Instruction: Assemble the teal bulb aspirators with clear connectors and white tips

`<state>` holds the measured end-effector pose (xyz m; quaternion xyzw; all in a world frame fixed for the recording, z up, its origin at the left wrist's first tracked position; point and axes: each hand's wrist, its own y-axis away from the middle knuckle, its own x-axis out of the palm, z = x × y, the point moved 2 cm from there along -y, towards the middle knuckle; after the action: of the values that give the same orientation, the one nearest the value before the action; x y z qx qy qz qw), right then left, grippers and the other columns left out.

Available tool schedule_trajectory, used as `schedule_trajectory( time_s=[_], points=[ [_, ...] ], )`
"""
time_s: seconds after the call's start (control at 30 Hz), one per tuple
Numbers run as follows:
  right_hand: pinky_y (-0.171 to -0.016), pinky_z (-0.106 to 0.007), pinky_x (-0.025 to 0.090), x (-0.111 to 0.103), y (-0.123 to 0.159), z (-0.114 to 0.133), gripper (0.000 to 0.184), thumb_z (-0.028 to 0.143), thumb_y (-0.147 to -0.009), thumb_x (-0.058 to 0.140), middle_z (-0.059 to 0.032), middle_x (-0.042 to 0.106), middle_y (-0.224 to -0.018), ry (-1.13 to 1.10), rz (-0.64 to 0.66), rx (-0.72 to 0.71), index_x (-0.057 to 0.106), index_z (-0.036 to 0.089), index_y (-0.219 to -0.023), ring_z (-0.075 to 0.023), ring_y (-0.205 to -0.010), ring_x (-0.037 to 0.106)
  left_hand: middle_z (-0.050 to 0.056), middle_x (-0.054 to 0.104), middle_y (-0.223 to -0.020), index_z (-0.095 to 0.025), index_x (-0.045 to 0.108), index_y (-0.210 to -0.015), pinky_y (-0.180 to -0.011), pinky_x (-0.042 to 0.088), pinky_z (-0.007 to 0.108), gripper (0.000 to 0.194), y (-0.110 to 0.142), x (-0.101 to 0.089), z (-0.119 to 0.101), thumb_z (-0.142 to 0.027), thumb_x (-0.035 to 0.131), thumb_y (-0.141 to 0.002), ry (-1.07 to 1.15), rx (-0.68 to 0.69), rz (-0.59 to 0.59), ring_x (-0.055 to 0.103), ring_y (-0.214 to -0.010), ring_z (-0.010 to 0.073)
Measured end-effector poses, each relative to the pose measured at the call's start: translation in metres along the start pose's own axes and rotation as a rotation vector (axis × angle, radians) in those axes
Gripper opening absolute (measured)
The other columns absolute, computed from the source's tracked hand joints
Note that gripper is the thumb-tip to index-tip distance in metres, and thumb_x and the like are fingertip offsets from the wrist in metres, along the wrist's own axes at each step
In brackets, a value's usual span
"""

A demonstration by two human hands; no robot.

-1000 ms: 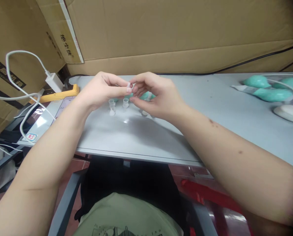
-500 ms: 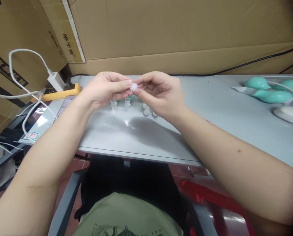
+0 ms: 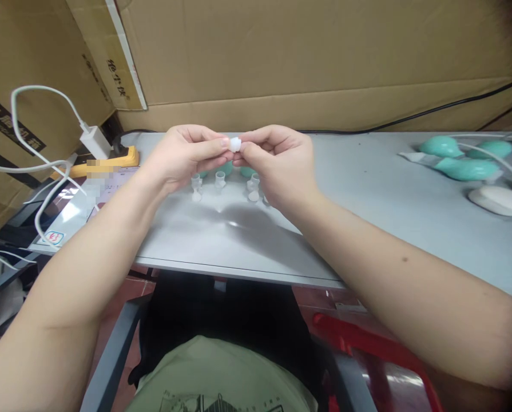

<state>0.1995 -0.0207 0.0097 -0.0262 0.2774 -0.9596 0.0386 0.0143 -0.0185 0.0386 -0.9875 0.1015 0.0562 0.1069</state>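
Note:
A small white plastic piece (image 3: 235, 144), like a cap or connector, is pinched between both hands above the desk. My left hand (image 3: 191, 153) grips it from the left with thumb and fingertips. From the right, my right hand (image 3: 281, 160) pinches it between thumb and forefinger. Beneath the hands stand several small clear plastic pieces, among them one cup-shaped piece (image 3: 220, 179) and another (image 3: 253, 183) partly by the right hand. Behind these, teal objects (image 3: 225, 167) show only in part, hidden by the fingers.
Teal bulbs (image 3: 470, 169) lie at the right of the grey desk (image 3: 367, 189), with a white mouse (image 3: 499, 200) nearby. At left are a yellow power strip (image 3: 110, 162), a white charger (image 3: 95, 142) and looping cables. Cardboard (image 3: 302, 57) walls the back.
The white piece has turned between my fingers and shows more of its side. Both hands stay nearly in place, while the view has shifted slightly.

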Motion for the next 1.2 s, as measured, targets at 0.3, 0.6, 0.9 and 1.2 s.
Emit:
schedule_trajectory(
  time_s=[0.3,0.6,0.9,1.2],
  points=[
    [-0.092,-0.041,0.071,0.0,0.006,0.0,0.023,0.048,-0.099,0.078,-0.004,0.082,-0.096,0.038,-0.01,-0.005,0.078,0.027,-0.088,-0.023,-0.099,0.081,0.002,0.084,-0.109,-0.02,0.075,-0.097,-0.099,0.069,0.033,0.019,-0.003,0.009,0.005,-0.038,0.08,-0.1,-0.036,0.038,-0.065,0.081,-0.119,0.0212],
    [-0.089,-0.039,0.071,-0.001,0.002,0.002,0.026,0.052,-0.096,0.083,-0.0036,0.081,-0.098,0.032,-0.006,-0.008,0.078,0.027,-0.091,-0.0228,-0.098,0.081,0.001,0.083,-0.108,-0.018,0.072,-0.096,-0.1,0.068,0.031,0.015,-0.003,0.011,0.005,-0.031,0.075,-0.104,0.006,0.012,-0.096,0.082,-0.118,0.0189],
    [-0.093,-0.038,0.072,-0.009,-0.007,-0.011,0.037,0.053,-0.08,0.099,-0.0027,0.08,-0.094,-0.235,0.132,0.155,0.075,0.026,-0.089,-0.0206,-0.093,0.081,0.003,0.084,-0.099,-0.017,0.075,-0.093,-0.098,0.071,0.032,0.018,-0.002,-0.001,0.002,-0.026,0.09,-0.09,0.094,-0.039,0.005,0.084,-0.109,0.0219],
    [-0.087,-0.035,0.072,-0.001,-0.004,-0.001,0.016,0.027,-0.09,0.09,-0.0012,0.08,-0.086,-0.231,-0.009,0.187,0.076,0.024,-0.084,-0.0194,-0.087,0.082,0.001,0.081,-0.088,-0.016,0.074,-0.081,-0.097,0.071,0.032,0.018,-0.001,0.009,0.009,-0.019,0.09,-0.089,0.26,0.023,-0.059,0.083,-0.088,0.0152]
  ],
)
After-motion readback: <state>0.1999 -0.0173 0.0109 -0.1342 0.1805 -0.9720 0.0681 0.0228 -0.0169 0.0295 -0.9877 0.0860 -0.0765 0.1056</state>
